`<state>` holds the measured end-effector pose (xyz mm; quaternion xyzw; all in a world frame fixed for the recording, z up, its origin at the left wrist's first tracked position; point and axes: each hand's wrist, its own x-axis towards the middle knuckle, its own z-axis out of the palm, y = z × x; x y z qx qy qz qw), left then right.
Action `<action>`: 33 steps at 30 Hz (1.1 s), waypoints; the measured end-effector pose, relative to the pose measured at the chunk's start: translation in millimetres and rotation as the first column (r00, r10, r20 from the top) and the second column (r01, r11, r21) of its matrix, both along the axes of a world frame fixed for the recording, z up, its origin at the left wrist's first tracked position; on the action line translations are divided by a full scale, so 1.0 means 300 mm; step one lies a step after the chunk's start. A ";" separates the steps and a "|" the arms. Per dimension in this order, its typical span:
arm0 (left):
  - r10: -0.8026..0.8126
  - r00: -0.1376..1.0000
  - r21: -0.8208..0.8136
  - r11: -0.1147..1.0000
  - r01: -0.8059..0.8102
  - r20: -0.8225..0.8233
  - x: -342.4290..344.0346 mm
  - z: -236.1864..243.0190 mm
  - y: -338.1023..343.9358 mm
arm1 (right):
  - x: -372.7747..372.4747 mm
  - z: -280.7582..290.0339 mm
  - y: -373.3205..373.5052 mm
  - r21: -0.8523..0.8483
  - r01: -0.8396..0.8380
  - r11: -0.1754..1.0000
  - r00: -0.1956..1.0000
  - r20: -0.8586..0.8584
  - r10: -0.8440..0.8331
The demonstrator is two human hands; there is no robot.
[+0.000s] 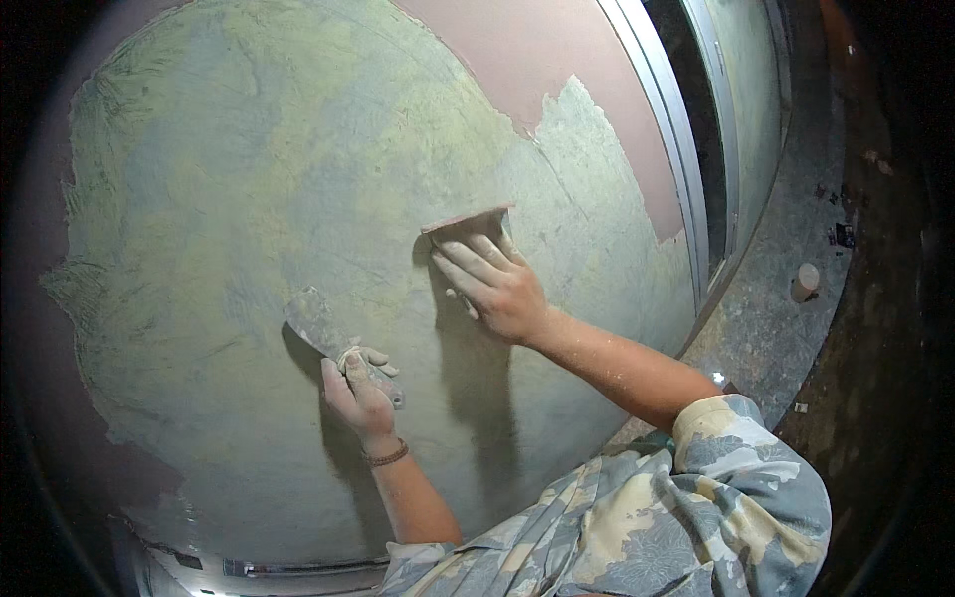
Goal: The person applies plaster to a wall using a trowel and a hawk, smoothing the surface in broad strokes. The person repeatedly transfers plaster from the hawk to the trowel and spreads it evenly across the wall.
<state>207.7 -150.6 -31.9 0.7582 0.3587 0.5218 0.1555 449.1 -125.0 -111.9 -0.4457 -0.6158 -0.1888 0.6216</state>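
Note:
A wall coated with pale green-grey plaster (229,199) fills most of the view. My left hand (363,398) is closed around a putty knife (311,313), whose smeared blade points up and left, with the handle end showing past my fingers. Further right, my right hand (494,284) grips a flat spreader (470,219) seen nearly edge-on, its brownish edge up against the plaster. My fingers lie along its underside and hide much of it. Both hands are dusted with pale plaster.
Pinkish bare wall (557,50) shows around the plaster's ragged border. To the right stands a metal door frame (667,129). A pale cup-like container (805,283) and small scraps lie on the grey floor (766,328).

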 end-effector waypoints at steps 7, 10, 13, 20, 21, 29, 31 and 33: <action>0.044 0.999 0.088 0.995 -0.042 -0.021 0.003 -0.008 0.016 | 0.031 0.066 0.060 -0.050 0.225 0.973 0.918 -0.324 -0.229; 0.065 0.997 0.031 0.997 -0.066 0.038 0.010 -0.013 0.009 | -0.019 0.017 0.056 0.042 0.002 0.999 1.000 -0.030 0.000; 0.036 0.999 0.065 0.997 -0.037 0.008 0.014 -0.010 0.006 | 0.028 0.041 0.053 0.109 -0.012 0.994 0.999 0.042 0.008; 0.070 0.997 0.094 0.993 -0.072 0.027 0.020 -0.011 0.002 | 0.015 0.144 0.044 0.064 0.113 0.992 0.967 -0.236 -0.095; 0.060 0.998 0.098 0.993 -0.062 0.027 0.023 -0.011 0.001 | -0.008 0.131 0.037 0.037 -0.028 0.999 0.995 -0.094 0.031; 0.042 0.999 0.007 0.999 -0.042 0.000 0.030 0.002 -0.020 | 0.118 0.277 0.040 0.043 0.309 0.950 0.876 -0.401 -0.267; 0.055 0.998 0.082 0.995 -0.057 0.020 0.029 -0.004 -0.013 | 0.067 0.256 0.038 0.072 0.190 0.979 0.954 -0.250 -0.167; 0.052 0.998 0.073 0.996 -0.054 0.025 0.026 -0.012 -0.004 | 0.012 0.203 0.033 0.057 -0.041 0.998 0.999 0.003 0.040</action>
